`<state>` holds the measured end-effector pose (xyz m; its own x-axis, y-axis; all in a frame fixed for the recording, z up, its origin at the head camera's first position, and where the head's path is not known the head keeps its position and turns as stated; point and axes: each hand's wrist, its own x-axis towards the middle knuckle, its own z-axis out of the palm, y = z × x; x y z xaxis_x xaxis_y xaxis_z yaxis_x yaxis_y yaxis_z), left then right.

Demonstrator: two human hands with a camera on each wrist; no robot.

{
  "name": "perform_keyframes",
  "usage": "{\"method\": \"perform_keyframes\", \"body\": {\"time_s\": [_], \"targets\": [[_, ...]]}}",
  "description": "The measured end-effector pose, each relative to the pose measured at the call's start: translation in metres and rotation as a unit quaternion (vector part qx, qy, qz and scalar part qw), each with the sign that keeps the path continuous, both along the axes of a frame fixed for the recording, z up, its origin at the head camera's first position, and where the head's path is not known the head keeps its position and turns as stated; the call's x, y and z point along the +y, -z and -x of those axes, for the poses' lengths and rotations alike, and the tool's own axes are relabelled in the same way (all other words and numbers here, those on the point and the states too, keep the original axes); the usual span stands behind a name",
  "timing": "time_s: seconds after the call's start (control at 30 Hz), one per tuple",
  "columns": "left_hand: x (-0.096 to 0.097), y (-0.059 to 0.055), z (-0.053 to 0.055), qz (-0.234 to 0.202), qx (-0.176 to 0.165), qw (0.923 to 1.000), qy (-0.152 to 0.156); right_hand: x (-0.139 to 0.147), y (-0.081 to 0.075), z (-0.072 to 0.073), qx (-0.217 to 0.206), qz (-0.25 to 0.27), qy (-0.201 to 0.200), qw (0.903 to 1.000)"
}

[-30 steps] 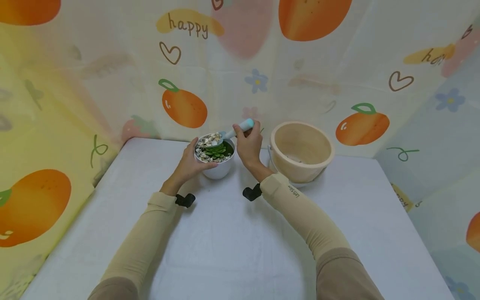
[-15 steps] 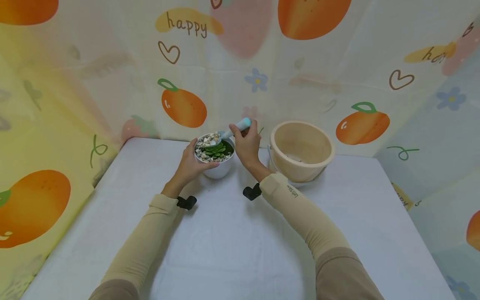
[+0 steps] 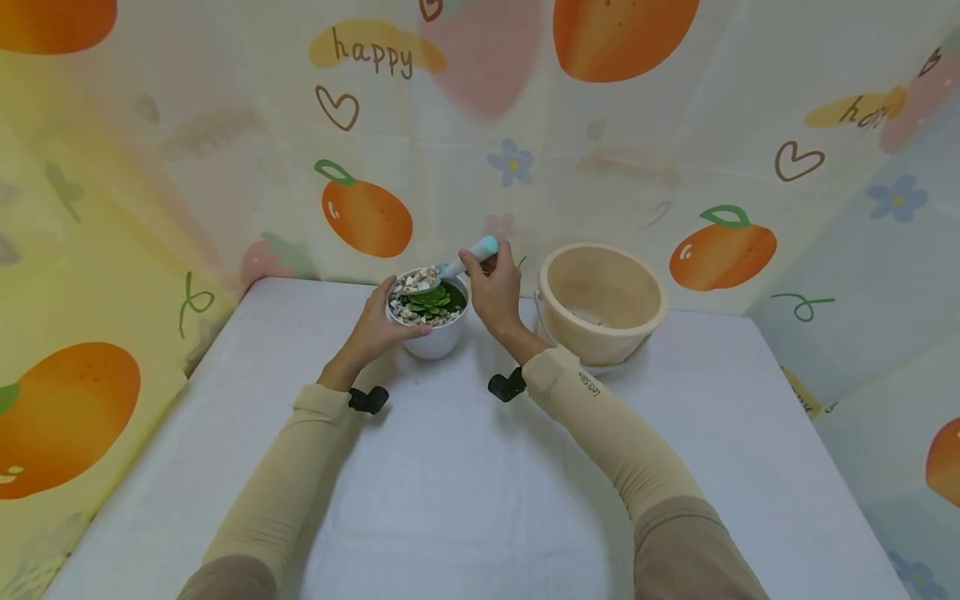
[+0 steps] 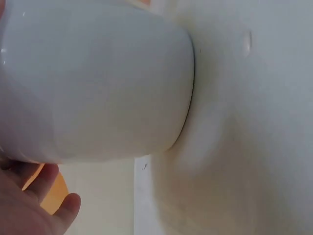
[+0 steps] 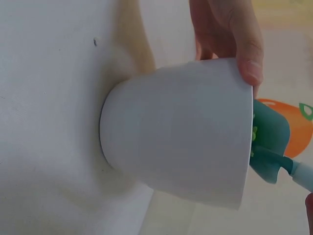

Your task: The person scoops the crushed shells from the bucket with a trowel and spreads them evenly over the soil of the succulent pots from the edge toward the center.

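Note:
A white flower pot [image 3: 435, 343] stands on the table in the head view, holding a green succulent [image 3: 429, 303] and pale pebbles [image 3: 401, 312]. My left hand [image 3: 372, 330] grips the pot from the left, thumb at the near rim. In the right wrist view that thumb [image 5: 250, 54] presses the rim. My right hand [image 3: 497, 293] pinches the pale blue handle of a small shovel [image 3: 456, 267]. Its teal blade [image 5: 272, 131] is over the pot's opening, with pebbles on it. How many pebbles lie on the blade is hard to tell. The left wrist view shows mostly the pot's side [image 4: 98, 83].
A beige bucket [image 3: 600, 335] with a thin handle stands close to the right of my right hand, a few small bits inside it. A white cloth [image 3: 465, 492] covers the table. Behind hangs a printed curtain [image 3: 480, 183] with oranges, near the pot.
Over the last second my right hand and the shovel have shifted slightly left over the pot. My left hand keeps its grip on the pot.

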<state>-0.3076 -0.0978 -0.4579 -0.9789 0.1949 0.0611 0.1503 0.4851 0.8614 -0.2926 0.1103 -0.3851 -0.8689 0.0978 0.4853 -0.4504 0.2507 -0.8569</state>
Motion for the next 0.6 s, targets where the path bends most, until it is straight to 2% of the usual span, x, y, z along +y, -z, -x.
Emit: {"method": "perform_keyframes", "body": {"time_s": [0.17,0.37,0.5,0.6], "targets": [[0.005,0.004,-0.005,-0.017,0.028,0.9993,-0.016,-0.003,-0.001,-0.002,0.022,-0.002,0.004,0.9998],[0.011,0.006,-0.013,-0.005,0.064,0.9968,-0.048,-0.007,0.000,-0.005,0.035,-0.013,0.005,0.9993],[0.009,0.006,-0.014,0.017,0.058,0.9972,-0.045,-0.007,0.001,-0.004,0.038,-0.024,0.003,0.9990],[0.003,0.004,-0.010,0.035,0.042,0.9981,-0.029,-0.007,0.001,-0.003,0.040,-0.025,0.002,0.9989]]}}
